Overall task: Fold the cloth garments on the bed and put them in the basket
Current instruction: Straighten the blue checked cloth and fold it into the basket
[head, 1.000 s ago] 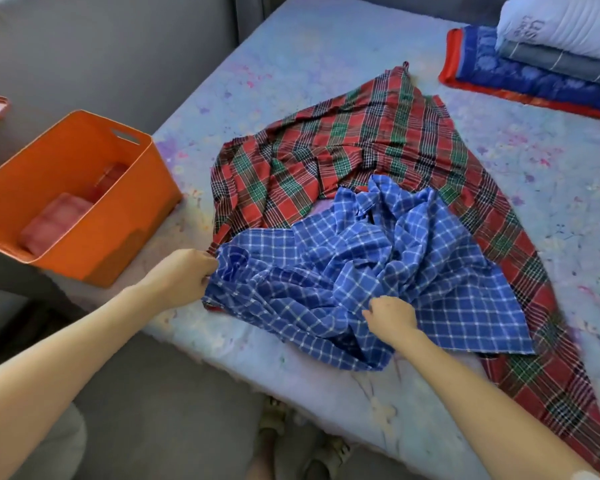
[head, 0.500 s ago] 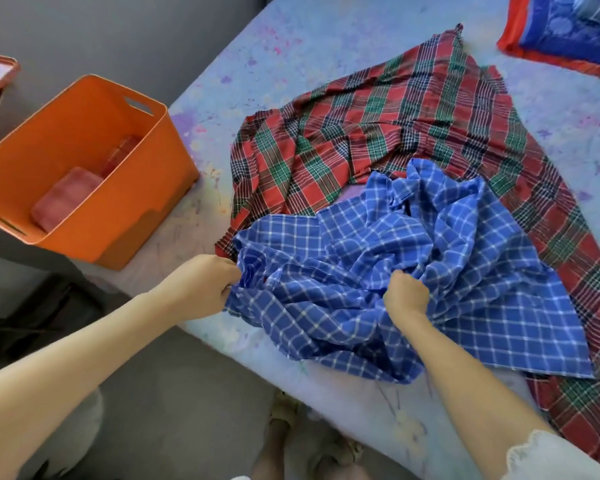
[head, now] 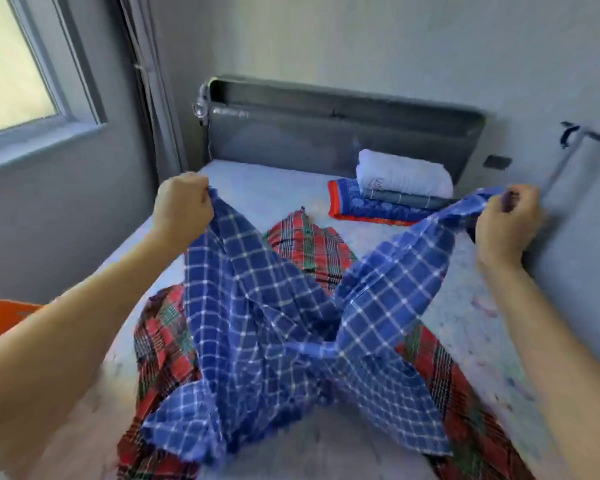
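A blue checked cloth [head: 274,341] hangs in the air over the bed, twisted in its middle. My left hand [head: 181,209] grips one upper corner of it at the left. My right hand [head: 506,223] grips the other upper end at the right. Both hands are raised and spread wide apart. Under the blue cloth a red and green plaid cloth [head: 309,244] lies spread on the bed [head: 264,188]. A corner of the orange basket [head: 4,317] shows at the left edge, behind my left forearm.
A stack of folded bedding [head: 395,192] sits at the head of the bed by the dark headboard [head: 326,140]. A window [head: 11,64] is in the left wall. A pale wall panel [head: 575,271] stands close on the right.
Both hands have lifted the blue checked cloth off the bed and pulled it apart sideways. The view has tilted up from the bed edge toward the headboard.
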Motion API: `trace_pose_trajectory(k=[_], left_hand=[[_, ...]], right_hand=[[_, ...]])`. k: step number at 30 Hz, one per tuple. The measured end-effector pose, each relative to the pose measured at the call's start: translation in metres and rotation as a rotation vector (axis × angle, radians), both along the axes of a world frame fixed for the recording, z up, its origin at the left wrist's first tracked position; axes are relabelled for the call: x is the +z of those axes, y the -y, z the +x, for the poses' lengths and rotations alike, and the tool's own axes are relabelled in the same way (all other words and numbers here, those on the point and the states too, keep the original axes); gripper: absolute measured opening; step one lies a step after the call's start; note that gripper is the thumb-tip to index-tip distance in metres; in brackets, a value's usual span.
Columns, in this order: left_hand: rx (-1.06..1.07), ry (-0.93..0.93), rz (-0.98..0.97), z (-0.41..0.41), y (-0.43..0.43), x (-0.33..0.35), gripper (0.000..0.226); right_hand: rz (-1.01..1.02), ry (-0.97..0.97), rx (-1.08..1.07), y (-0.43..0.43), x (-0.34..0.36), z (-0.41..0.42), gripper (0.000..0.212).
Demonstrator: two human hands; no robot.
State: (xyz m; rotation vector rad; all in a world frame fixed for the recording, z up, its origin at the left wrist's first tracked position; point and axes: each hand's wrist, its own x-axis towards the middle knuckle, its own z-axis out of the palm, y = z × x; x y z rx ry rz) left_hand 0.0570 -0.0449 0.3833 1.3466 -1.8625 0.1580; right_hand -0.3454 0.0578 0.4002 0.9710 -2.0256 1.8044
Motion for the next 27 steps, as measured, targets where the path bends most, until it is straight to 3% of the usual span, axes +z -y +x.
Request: trace_pose_trajectory(k=[4,8,10,11,14,16,19,22,25,27], left_hand=[[-0.037,-0.256,-0.260,-0.055,0.007,0.079,0.014],[-0.109,-0.239,-0.276,-0.076,-0.007,0.057,0.015],[-0.106,-0.135,-0.177,-0.072,-0.010,0.019,0.018],[-0.101,-0.046,-0.089,-0.067,-0.013,-0.005,0.018],[-0.085,0.289,0.287,-0.046,-0.031,-0.077,0.011],[-0.090,0.501,0.496,-0.037,-0.055,-0.119,0.009],[-0.161,0.735,0.665,-0.030,-0.087,-0.165,0.012],[-0.190,0.743,0.736,-0.019,-0.103,-0.197,0.024],[-0.153,0.711,0.773,-0.012,-0.110,-0.202,0.018],[-0.145,0.581,0.767,-0.007,-0.112,-0.202,0.028]], right_hand=[[-0.166,-0.192,-0.028,-0.051,0.030,-0.002,0.021],[0.068,-0.066,-0.173,-0.113,-0.046,-0.034,0.025],[0.355,0.069,-0.279,-0.151,-0.106,-0.057,0.021],[0.605,0.106,-0.282,-0.169,-0.138,-0.066,0.018],[1.448,-0.005,-0.063,-0.213,-0.220,-0.059,0.014],[1.718,-0.064,0.039,-0.233,-0.259,-0.043,0.027],[1.908,-0.046,0.158,-0.239,-0.293,-0.022,0.037],[2.015,-0.031,0.304,-0.218,-0.314,-0.004,0.039],[1.914,-0.095,0.400,-0.176,-0.316,0.020,0.019],[1.777,-0.101,0.456,-0.147,-0.315,0.041,0.021]])
